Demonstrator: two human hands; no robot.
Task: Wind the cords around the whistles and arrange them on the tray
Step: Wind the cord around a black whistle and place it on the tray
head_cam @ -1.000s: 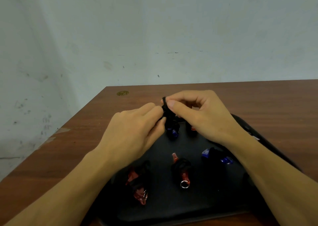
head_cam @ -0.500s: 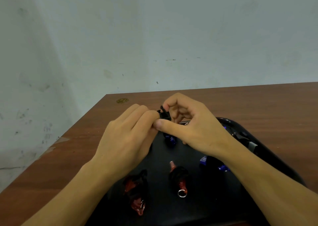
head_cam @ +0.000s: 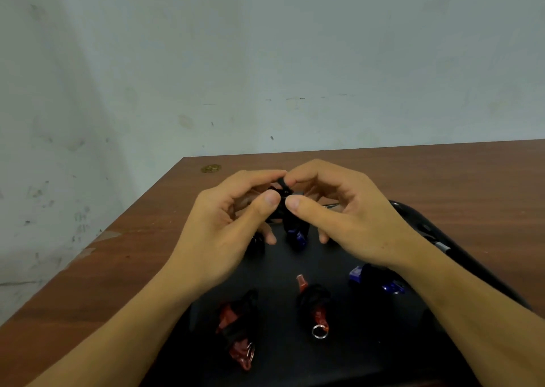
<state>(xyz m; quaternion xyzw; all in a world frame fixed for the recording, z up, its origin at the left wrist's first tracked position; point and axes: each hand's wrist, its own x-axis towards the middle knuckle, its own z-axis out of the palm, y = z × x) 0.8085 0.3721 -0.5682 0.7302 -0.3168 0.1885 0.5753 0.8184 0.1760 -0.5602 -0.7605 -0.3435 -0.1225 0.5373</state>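
Observation:
A blue whistle (head_cam: 296, 236) wrapped in black cord (head_cam: 283, 187) hangs between my two hands above the black tray (head_cam: 418, 218). My left hand (head_cam: 224, 230) pinches the cord bundle from the left and my right hand (head_cam: 348, 218) pinches it from the right, thumbs nearly touching. On the tray lie two red whistles wound in black cord, one at the near left (head_cam: 237, 333) and one in the middle (head_cam: 315, 307) with a metal ring. Another blue wound whistle (head_cam: 374, 279) lies at the right, partly under my right wrist.
The tray rests on a brown wooden table (head_cam: 442, 174) whose left edge runs diagonally toward a pale wall. A small gold spot (head_cam: 211, 168) marks the table's far left corner. Bare wood stretches to the right and behind the tray.
Both hands have shifted around the whistle: thumbs now face me and meet at the cord, fingers arched over the top. The whistle's blue end still hangs below. Tray items have not moved.

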